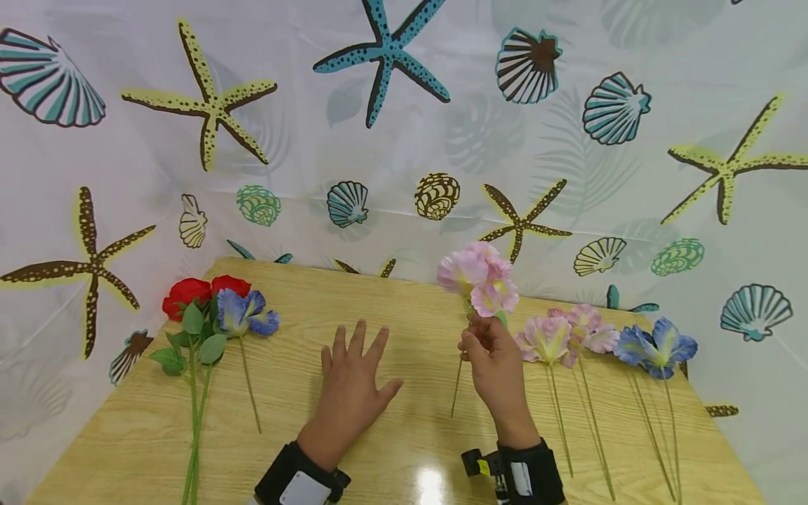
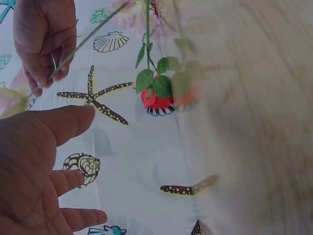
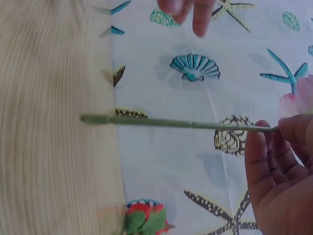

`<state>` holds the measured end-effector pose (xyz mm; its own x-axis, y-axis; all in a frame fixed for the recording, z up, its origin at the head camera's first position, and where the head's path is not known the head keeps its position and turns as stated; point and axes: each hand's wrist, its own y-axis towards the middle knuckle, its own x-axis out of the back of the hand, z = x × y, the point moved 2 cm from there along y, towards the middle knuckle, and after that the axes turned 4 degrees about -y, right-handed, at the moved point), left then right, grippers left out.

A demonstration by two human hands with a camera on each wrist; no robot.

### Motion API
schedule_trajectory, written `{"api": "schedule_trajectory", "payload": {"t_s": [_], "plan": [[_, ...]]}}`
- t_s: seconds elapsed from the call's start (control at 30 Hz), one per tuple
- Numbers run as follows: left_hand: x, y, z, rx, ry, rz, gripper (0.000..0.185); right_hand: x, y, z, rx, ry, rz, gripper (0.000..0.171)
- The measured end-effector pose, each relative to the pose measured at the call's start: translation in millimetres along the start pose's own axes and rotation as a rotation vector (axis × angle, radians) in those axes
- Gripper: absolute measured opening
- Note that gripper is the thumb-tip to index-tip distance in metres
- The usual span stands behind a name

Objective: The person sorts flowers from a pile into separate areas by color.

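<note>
A pink artificial flower [image 1: 485, 277] stands nearly upright in my right hand [image 1: 499, 372], which pinches its thin green stem [image 3: 171, 123] just under the bloom. The stem's lower end hangs down free, and pink petals show at the edge of the right wrist view. My left hand [image 1: 353, 386] is over the table with its fingers spread and straight, holding nothing. In the left wrist view, a red rose [image 2: 157, 98] with green leaves appears beyond the hands. That view also shows the right hand [image 2: 44, 39] with the stem crossing its fingers.
On the wooden table [image 1: 391, 315], red roses [image 1: 188, 294] and a blue flower [image 1: 243, 312] lie at the left. Pink flowers [image 1: 546, 338] and blue flowers [image 1: 659, 347] lie at the right, stems toward me. A white cloth [image 1: 404, 151] printed with shells and starfish hangs behind.
</note>
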<state>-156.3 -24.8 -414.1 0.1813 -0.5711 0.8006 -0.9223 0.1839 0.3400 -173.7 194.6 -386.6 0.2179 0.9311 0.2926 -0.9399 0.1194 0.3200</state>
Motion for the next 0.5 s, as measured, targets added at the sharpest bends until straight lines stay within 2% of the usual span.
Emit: {"api": "schedule_trajectory", "payload": {"t_s": [0.23, 0.37, 0.5], "plan": [[0.4, 3.6, 21.1, 0.071, 0.059, 0.009, 0.083, 37.5, 7.4, -14.6, -0.104, -0.093, -0.129, 0.025], [3.7, 5.3, 42.8, 0.179, 0.104, 0.03, 0.087, 63.2, 9.8, -23.0, -0.178, -0.144, -0.245, 0.025], [14.3, 4.0, 64.8, 0.298, 0.123, 0.042, 0.091, 89.2, 10.1, -34.5, -0.264, -0.258, -0.344, 0.028]]}}
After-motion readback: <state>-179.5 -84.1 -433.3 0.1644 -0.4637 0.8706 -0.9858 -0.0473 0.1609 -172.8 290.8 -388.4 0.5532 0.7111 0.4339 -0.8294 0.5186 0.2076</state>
